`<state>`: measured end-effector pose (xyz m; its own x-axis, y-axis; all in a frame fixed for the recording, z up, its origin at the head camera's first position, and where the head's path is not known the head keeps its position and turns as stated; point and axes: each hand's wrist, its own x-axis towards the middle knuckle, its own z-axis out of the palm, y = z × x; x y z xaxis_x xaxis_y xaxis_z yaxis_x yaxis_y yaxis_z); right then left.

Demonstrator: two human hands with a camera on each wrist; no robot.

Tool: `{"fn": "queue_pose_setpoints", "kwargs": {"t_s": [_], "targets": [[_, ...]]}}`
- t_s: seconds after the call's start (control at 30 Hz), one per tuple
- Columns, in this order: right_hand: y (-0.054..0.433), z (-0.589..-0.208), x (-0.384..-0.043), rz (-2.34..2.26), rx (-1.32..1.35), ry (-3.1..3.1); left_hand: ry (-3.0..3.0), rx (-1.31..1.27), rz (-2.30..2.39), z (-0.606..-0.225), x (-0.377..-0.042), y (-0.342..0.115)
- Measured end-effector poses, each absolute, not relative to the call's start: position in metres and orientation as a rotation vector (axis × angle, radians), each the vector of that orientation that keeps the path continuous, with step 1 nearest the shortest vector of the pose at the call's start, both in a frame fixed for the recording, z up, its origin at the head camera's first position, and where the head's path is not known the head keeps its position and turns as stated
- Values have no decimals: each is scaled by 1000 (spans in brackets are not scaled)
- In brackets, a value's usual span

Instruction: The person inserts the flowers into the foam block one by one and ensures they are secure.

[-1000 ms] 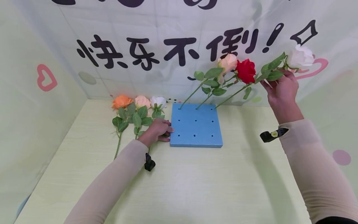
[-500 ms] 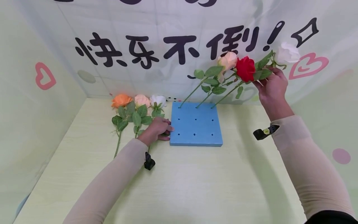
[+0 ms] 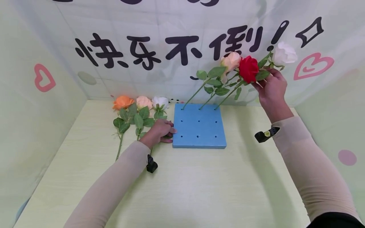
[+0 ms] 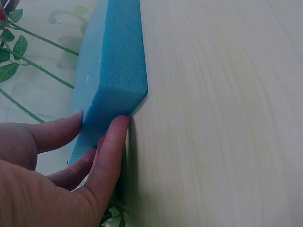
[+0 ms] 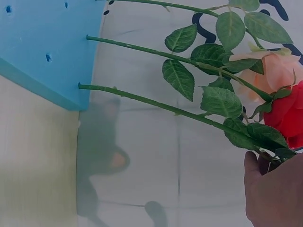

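In the head view, my right hand (image 3: 274,90) pinches a white rose (image 3: 285,54) by its leafy stem, just below the bloom. Its stem (image 5: 161,108) slants down into the back right hole of a blue foam board (image 3: 190,129). A red rose (image 3: 248,69) and a peach rose (image 3: 231,60) lean rightward from the other two back holes. My left hand (image 3: 158,131) holds the board's left side; the left wrist view shows the thumb (image 4: 66,130) on the upper face's edge and fingers (image 4: 113,146) against the side. The white bloom is outside the right wrist view.
Left of the board lie an orange rose (image 3: 123,103), a pink rose (image 3: 144,102) and another white rose (image 3: 160,102), partly covered by my left hand and forearm. Several holes show in the board's front and middle rows. A printed backdrop (image 3: 148,85) stands behind the table (image 3: 182,183).
My right hand has moved left with the white rose, bringing its bloom closer to the red one; the stem end stays at the back right hole. My left hand stays at the board.
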<state>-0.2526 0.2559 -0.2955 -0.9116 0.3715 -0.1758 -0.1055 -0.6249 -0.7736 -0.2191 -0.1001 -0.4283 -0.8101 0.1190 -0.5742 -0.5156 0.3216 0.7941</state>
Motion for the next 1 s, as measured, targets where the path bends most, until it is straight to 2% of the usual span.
{"fn": "queue_pose_setpoints", "kwargs": {"t_s": [1.0], "targets": [[252,-300,-248,2483,-463,-1398,2064,-369,1516,-427,-217,-98]]}}
